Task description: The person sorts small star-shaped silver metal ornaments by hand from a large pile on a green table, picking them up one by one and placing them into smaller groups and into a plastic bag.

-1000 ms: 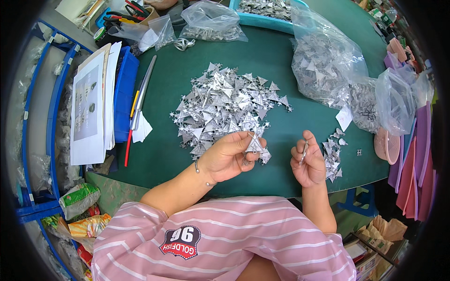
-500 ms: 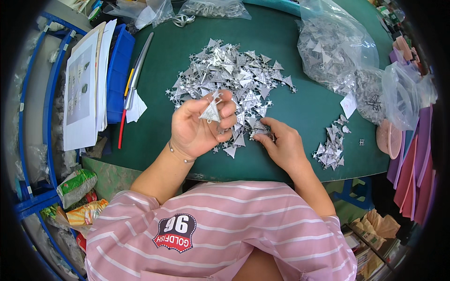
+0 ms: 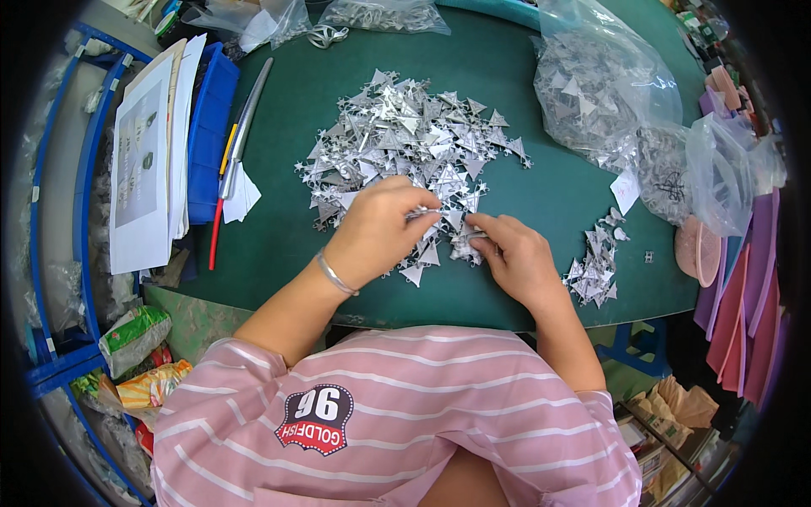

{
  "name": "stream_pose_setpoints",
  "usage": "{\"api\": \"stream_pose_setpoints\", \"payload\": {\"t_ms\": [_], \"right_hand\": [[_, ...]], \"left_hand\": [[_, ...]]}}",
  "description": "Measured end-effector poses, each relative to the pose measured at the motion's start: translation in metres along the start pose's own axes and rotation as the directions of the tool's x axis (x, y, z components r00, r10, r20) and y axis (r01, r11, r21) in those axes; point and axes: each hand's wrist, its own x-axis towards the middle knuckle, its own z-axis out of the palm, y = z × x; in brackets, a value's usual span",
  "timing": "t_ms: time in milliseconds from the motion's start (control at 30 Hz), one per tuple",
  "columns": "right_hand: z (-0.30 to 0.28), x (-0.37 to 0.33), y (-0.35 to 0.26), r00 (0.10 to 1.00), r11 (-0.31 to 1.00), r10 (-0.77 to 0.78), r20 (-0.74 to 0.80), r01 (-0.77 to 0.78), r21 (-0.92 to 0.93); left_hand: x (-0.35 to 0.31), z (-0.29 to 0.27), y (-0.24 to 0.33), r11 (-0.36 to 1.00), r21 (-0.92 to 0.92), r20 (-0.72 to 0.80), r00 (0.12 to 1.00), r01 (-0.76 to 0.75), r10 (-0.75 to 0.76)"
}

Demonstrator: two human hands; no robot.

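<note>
A large heap of silver triangular metal pieces (image 3: 414, 127) with small loops at their corners lies on the green tabletop. At the near edge of this heap, my left hand (image 3: 380, 224) is turned palm down and pinches one triangular metal piece (image 3: 424, 211), which shows nearly edge-on. My right hand (image 3: 517, 260) is just to its right, thumb and fingers closed on a few more metal pieces (image 3: 466, 246) at the heap's right edge. Part of what it grips is hidden by the fingers. A smaller pile of similar pieces (image 3: 594, 269) lies to the right.
Clear plastic bags of metal pieces (image 3: 591, 101) stand at the back right, beside a white paper slip (image 3: 625, 191) and a pink basket (image 3: 699, 252). At left are a blue bin (image 3: 211, 135), papers (image 3: 144, 169) and a long silver tool (image 3: 249, 114). One small piece (image 3: 649, 257) lies apart.
My left hand has turned from palm up to palm down and moved toward my right hand, bringing its metal piece down to the heap's near edge. The right hand has barely moved.
</note>
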Motion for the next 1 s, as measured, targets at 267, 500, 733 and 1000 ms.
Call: {"api": "stream_pose_setpoints", "payload": {"t_ms": [267,500,733,1000], "right_hand": [[-0.004,0.003,0.001,0.997,0.998,-0.054,0.048,0.055,-0.015],[-0.010,-0.001,0.005,0.999,0.997,-0.005,0.035,0.007,-0.075],[-0.029,-0.005,0.018,0.960,0.962,0.272,-0.071,-0.273,-0.004],[-0.043,-0.012,0.036,0.923,0.964,0.267,-0.276,-0.257,0.073]], "left_hand": [[0.003,0.000,0.007,0.925,0.370,0.166,0.986,-0.085,0.025],[-0.002,0.005,0.000,0.906,0.376,0.140,0.978,-0.196,0.154],[-0.004,0.008,-0.005,0.889,0.385,0.092,0.969,-0.247,0.229],[0.004,0.002,-0.006,0.972,0.186,0.013,0.989,-0.147,0.147]]}}
